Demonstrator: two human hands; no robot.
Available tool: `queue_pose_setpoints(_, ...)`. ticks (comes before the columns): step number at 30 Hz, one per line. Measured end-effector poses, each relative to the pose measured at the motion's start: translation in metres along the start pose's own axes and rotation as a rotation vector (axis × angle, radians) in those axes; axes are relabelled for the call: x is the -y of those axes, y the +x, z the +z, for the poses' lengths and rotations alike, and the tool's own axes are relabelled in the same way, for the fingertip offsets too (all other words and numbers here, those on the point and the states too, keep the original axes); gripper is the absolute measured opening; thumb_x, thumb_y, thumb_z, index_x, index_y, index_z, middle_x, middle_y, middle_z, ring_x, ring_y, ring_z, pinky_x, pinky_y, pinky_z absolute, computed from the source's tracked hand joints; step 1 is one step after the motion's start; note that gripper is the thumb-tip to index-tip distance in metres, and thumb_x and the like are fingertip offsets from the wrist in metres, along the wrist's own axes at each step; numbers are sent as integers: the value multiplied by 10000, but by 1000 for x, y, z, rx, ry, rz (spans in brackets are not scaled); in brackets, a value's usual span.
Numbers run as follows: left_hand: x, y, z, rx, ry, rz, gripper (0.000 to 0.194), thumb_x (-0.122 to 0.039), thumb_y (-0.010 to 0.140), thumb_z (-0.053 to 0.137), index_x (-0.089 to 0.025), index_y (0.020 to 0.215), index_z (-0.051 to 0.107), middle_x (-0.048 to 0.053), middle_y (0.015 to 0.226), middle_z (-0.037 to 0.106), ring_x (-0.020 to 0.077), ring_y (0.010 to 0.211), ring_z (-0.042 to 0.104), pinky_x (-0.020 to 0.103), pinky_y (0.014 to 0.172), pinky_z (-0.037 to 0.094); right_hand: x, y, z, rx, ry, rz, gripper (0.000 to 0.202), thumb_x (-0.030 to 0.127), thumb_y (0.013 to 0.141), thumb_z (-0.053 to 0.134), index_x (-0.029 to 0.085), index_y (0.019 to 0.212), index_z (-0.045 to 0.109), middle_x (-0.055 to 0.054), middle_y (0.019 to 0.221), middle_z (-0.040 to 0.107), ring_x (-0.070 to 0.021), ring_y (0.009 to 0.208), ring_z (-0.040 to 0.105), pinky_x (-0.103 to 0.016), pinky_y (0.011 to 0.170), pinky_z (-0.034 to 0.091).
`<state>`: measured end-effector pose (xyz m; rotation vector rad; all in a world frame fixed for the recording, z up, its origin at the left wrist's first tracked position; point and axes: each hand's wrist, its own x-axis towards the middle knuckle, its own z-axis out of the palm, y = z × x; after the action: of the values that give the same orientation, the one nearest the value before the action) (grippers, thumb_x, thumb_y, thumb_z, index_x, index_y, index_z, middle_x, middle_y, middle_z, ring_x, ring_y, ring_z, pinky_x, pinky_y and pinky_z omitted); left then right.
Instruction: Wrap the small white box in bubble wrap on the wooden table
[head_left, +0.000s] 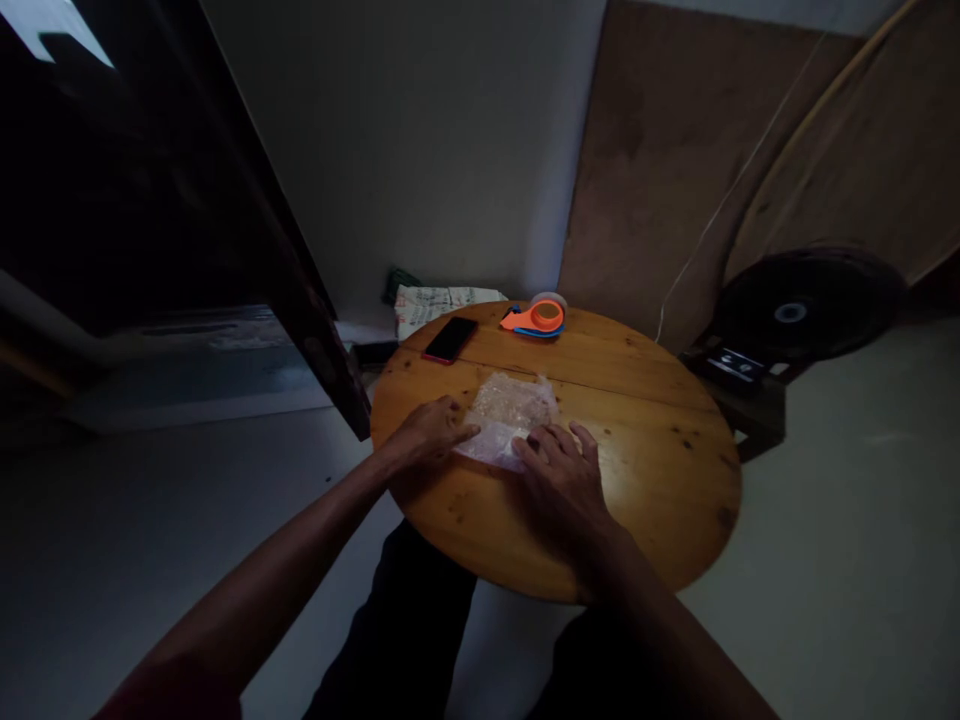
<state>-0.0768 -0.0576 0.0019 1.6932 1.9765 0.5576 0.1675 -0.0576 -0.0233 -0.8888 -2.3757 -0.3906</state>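
Observation:
A crinkled, clear sheet of bubble wrap (pixel 510 400) lies on the round wooden table (pixel 660 440), its near part looking folded over. My left hand (pixel 431 430) grips the wrap's left edge, thumb on top and the other fingers curled. At the near right corner, my right hand (pixel 566 475) rests on the wrap with its fingers spread, the thumb touching the folded part. Whether anything lies inside the wrap I cannot tell.
Toward the table's far edge lie a red-edged phone (pixel 451 340) and an orange and blue tape dispenser (pixel 541 317). Behind the table is a printed sack (pixel 427 305). A black fan (pixel 795 310) stands at the right, and a dark door frame (pixel 300 290) at the left.

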Motion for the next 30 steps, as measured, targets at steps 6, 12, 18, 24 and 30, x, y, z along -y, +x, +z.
queue_pose_setpoints(6, -1, 8, 8, 176, -190, -95, 444, -483, 689, 674, -145, 962, 584, -43, 532, 546, 118, 420, 509, 214, 420, 310, -1, -2, 1, -9, -35, -27, 286, 206, 911, 510, 282, 1172, 599, -53, 1086, 643, -217, 1104, 508, -473, 1084, 173)
queue_pose_setpoints(12, -14, 4, 15, 208, -558, -165, 187, -308, 705, 640, -139, 730, 563, -57, 472, 472, 63, 350, 377, 195, 354, 239, 0, 3, -2, -2, -58, -43, 250, 194, 903, 511, 277, 1111, 623, -51, 1039, 640, -222, 1080, 503, -528, 1099, 143)
queue_pose_setpoints(18, -36, 0, 18, 197, -771, -220, 202, -271, 678, 678, -158, 687, 511, -71, 488, 481, 38, 338, 379, 165, 343, 269, 2, 8, -3, -15, -57, -61, 217, 198, 890, 530, 263, 1064, 641, -55, 1015, 644, -237, 1094, 493, -564, 1104, 127)
queue_pose_setpoints(24, -57, 2, 25, 208, -780, -143, 111, -202, 694, 598, -164, 662, 499, -58, 474, 514, 52, 334, 417, 159, 335, 288, 2, 8, -3, -28, -47, -48, 218, 205, 893, 541, 266, 1078, 637, -52, 1015, 651, -229, 1061, 518, -562, 1110, 128)
queue_pose_setpoints(30, -65, -4, 19, 313, -825, -89, 123, -258, 695, 545, -137, 677, 552, -3, 547, 580, 83, 396, 502, 181, 356, 359, 2, 6, -1, -79, 8, -10, 195, 165, 899, 502, 250, 1023, 627, -29, 961, 678, -203, 1084, 541, -517, 1127, 120)
